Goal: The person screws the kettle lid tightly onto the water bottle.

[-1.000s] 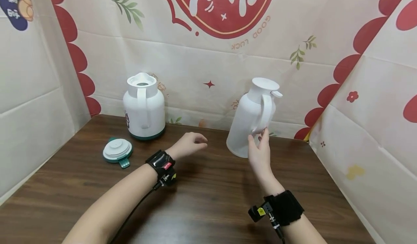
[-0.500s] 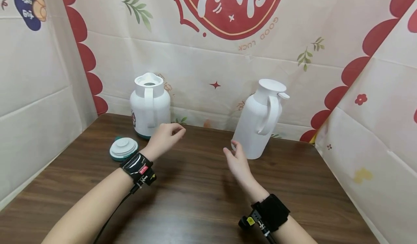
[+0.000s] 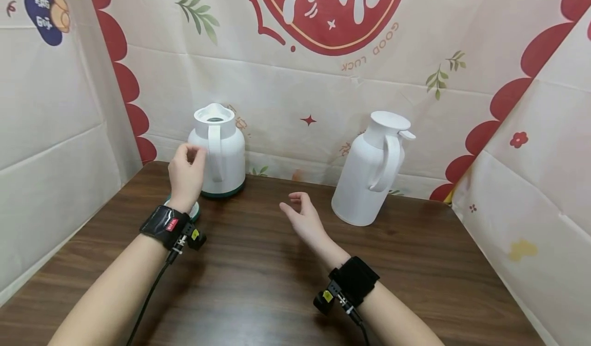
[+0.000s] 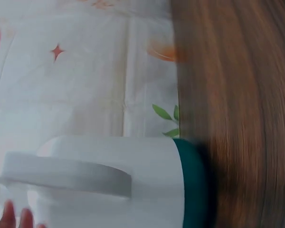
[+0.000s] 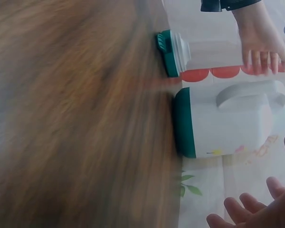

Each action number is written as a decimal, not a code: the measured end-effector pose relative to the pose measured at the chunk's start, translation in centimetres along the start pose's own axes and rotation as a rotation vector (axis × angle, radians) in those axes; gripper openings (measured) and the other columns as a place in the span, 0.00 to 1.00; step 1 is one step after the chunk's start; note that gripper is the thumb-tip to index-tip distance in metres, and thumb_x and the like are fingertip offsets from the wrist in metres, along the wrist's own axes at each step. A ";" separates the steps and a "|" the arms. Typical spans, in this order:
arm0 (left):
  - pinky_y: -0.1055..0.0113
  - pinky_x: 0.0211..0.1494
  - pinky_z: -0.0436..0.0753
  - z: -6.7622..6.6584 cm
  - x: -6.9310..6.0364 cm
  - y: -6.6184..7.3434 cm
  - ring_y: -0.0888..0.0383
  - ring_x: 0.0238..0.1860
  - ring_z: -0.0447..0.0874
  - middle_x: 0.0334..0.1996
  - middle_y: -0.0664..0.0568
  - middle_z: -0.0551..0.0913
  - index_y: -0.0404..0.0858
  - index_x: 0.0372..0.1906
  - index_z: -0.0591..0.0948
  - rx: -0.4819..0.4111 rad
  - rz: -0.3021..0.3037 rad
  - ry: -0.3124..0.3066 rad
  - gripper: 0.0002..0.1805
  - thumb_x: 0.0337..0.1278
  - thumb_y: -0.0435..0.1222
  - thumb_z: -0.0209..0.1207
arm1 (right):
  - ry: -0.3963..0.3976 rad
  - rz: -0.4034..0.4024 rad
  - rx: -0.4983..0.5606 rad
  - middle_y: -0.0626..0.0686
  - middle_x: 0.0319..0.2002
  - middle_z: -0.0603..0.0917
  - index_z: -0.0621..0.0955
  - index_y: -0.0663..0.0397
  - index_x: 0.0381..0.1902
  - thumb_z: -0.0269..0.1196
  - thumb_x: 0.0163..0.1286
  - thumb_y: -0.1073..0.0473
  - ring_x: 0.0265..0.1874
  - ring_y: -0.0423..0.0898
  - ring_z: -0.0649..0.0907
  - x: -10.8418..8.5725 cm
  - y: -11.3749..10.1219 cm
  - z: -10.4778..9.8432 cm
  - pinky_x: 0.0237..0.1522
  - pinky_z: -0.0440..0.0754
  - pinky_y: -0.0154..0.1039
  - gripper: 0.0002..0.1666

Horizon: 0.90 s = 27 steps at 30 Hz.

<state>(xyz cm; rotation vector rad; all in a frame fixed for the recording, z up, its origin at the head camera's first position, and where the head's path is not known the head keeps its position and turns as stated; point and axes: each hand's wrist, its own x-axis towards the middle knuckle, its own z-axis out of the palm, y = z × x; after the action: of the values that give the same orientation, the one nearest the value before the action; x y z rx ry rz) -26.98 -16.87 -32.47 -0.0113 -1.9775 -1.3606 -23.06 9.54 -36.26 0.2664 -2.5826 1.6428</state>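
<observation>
A squat white vacuum jug (image 3: 231, 156) with a green base and uncovered mouth stands at the back left, its handle facing me. My left hand (image 3: 183, 179) hovers just left of that handle, its fingers loosely bent and holding nothing. Below it a white and green stopper lid (image 3: 195, 211) is mostly hidden in the head view; the right wrist view shows the lid (image 5: 175, 53) on the table beside the jug (image 5: 228, 121). My right hand (image 3: 304, 220) is in the air over mid-table, fingers relaxed, apart from everything. A taller white jug (image 3: 362, 181) with a flat top stands to its right.
The dark wood table (image 3: 258, 294) runs up to a printed cloth backdrop (image 3: 286, 99) behind the jugs. Cloth walls also close in both sides. A cable (image 3: 150, 297) trails from the left wrist camera along the forearm.
My right hand has left the taller jug's handle and moved left. My left hand has swung left from mid-table to beside the squat jug's handle, above the lid.
</observation>
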 end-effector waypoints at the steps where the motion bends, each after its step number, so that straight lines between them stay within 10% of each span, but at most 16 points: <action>1: 0.65 0.42 0.69 0.0 0.2 -0.1 0.54 0.40 0.73 0.40 0.44 0.77 0.31 0.47 0.75 -0.029 -0.051 -0.029 0.19 0.69 0.45 0.48 | 0.000 -0.002 0.002 0.62 0.58 0.72 0.69 0.60 0.60 0.59 0.70 0.52 0.57 0.60 0.72 0.2 -0.2 0.2 0.54 0.71 0.54 0.26; 12: 0.56 0.55 0.70 0.8 1.5 -0.6 0.47 0.49 0.80 0.46 0.34 0.81 0.27 0.56 0.72 -0.317 -0.272 -0.428 0.35 0.74 0.55 0.30 | -0.011 0.039 0.031 0.61 0.57 0.72 0.70 0.57 0.58 0.56 0.72 0.50 0.57 0.57 0.73 1.5 -0.8 1.2 0.52 0.73 0.52 0.23; 27: 0.62 0.45 0.77 1.8 1.2 -0.7 0.50 0.26 0.85 0.19 0.44 0.82 0.26 0.26 0.75 -0.437 -0.285 -0.423 0.42 0.74 0.56 0.25 | 0.006 0.005 -0.011 0.55 0.47 0.77 0.76 0.55 0.49 0.55 0.72 0.50 0.48 0.51 0.77 2.1 -0.4 1.6 0.49 0.74 0.48 0.16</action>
<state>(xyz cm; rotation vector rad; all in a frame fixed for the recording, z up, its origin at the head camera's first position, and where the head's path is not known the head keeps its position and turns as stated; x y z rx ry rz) -29.10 -16.12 -32.70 -0.2478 -2.0236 -2.0988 -24.98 7.66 -36.29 0.2541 -2.5892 1.6278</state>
